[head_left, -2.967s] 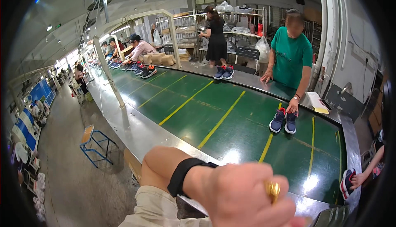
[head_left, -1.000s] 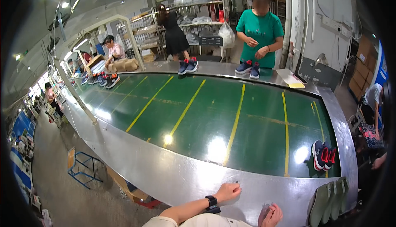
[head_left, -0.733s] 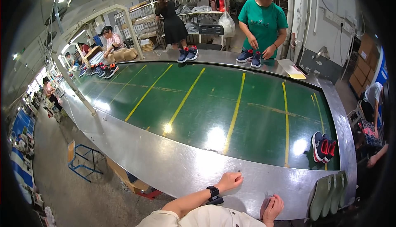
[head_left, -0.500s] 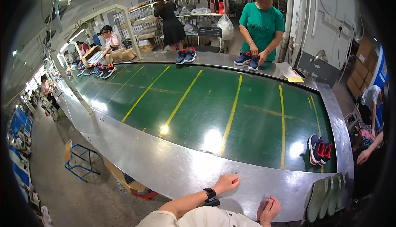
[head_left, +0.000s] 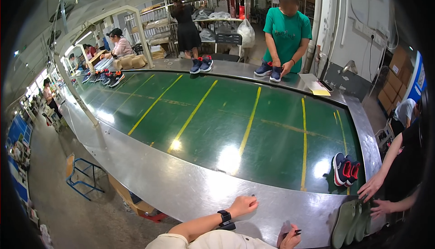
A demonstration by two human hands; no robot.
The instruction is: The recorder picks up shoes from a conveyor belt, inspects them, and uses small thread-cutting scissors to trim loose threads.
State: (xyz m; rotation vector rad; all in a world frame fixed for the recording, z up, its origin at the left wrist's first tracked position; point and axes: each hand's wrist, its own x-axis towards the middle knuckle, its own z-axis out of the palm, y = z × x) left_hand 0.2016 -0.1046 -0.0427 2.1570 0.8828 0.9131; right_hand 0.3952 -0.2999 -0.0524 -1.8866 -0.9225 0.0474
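My left hand (head_left: 242, 207), with a dark band at its wrist, rests closed over the metal table edge (head_left: 181, 176). A tiny dark tip (head_left: 253, 196) shows at its fingers; what it belongs to is hidden. Closer to my body, my right hand (head_left: 289, 239) is closed on a small black pointed tool (head_left: 295, 233), too small to name further. Right of it stand several olive-green shoe-shaped pieces (head_left: 344, 224). A co-worker's two hands (head_left: 372, 186) reach to them from the right. Navy sneakers with red lining (head_left: 344, 169) sit on the green belt's near right corner.
The green conveyor belt (head_left: 213, 122) with yellow lines runs away to the left. Across it, a person in green (head_left: 286, 36) handles navy sneakers (head_left: 270, 71). Another sneaker pair (head_left: 200, 64) stands on the far ledge. A stool (head_left: 84, 174) is on the floor at left.
A co-worker's hands have come in from the right to the green pieces. My right hand has turned, and the black tool now shows in it. The whole view has shifted slightly.
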